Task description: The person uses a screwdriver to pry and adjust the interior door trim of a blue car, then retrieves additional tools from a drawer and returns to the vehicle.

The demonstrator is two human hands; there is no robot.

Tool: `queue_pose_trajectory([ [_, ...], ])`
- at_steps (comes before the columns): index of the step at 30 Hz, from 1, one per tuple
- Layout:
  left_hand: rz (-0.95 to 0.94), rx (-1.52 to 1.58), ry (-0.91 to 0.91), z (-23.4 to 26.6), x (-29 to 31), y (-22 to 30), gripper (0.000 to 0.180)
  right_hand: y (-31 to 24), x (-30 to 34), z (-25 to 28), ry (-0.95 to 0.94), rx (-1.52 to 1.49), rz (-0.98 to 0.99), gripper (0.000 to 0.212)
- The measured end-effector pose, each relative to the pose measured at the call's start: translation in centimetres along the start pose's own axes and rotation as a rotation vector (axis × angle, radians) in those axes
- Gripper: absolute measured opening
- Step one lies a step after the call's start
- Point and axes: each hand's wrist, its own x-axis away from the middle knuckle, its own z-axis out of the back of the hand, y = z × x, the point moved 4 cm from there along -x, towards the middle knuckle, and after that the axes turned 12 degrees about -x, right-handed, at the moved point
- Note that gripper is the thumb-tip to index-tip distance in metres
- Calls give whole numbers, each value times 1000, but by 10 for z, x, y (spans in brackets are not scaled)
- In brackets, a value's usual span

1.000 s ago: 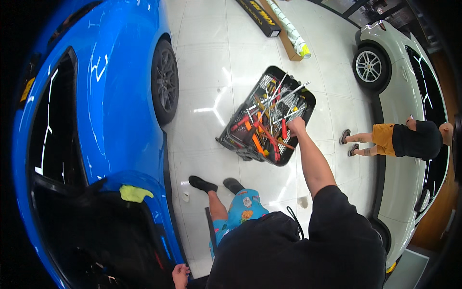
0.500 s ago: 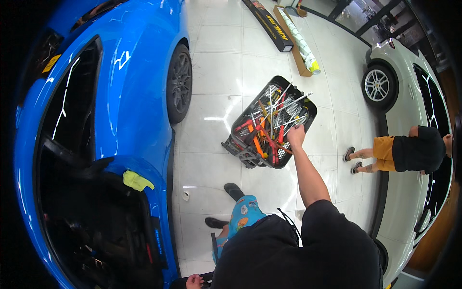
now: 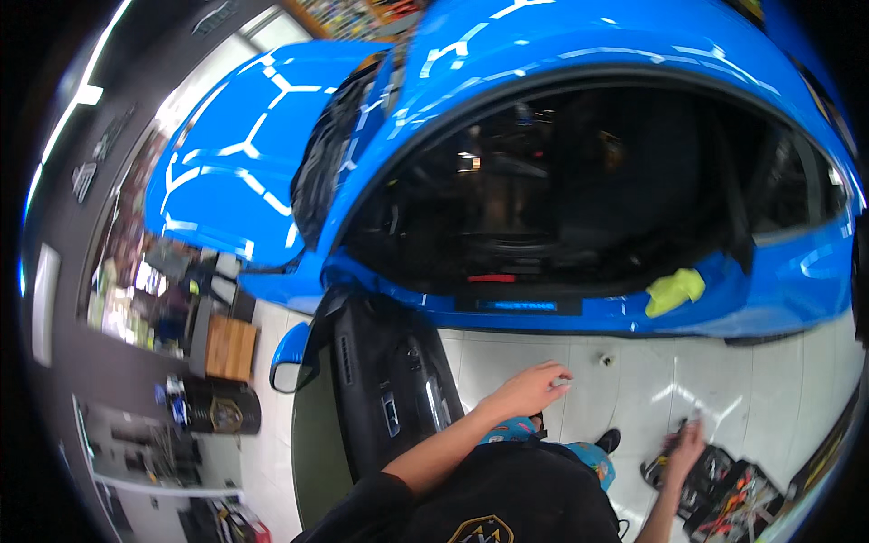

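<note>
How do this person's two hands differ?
The left hand is nearer the open car door; the right hand is by the black tool basket. The left hand extends toward the picture's right, while the right hand extends toward its top. The left hand looks fairly sharp; the right hand looks blurred. Both are bare.

Glare on blue car (image 3: 615, 36), dark int. (image 3: 588, 199), R hand (image 3: 688, 443) blurry.
</note>
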Motion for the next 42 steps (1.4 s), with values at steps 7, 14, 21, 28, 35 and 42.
queue_pose_trajectory([
  [7, -105, 138, 515, 100, 6, -95, 25, -40, 102, -279, -585, -522, -825, 43],
  [14, 149, 561, 519, 166, 6, -138, 33, -109, 109, -344, -1029, -409, -664, 53],
  [21, 61, 809, 123, 75, -2, -92, 40, -108, 87, -334, -1102, -314, -762, 54],
  [28, 166, 853, 418, 48, -35, -72, 28, -113, 68, -288, -1089, -506, -801, 63],
  [35, 162, 933, 300, 9, -78, 6, 25, -114, 20, -179, -1096, -455, -783, 60],
  [42, 198, 1022, -10, -69, -119, 83, 29, -112, -5, -69, -949, -419, -756, 53],
])
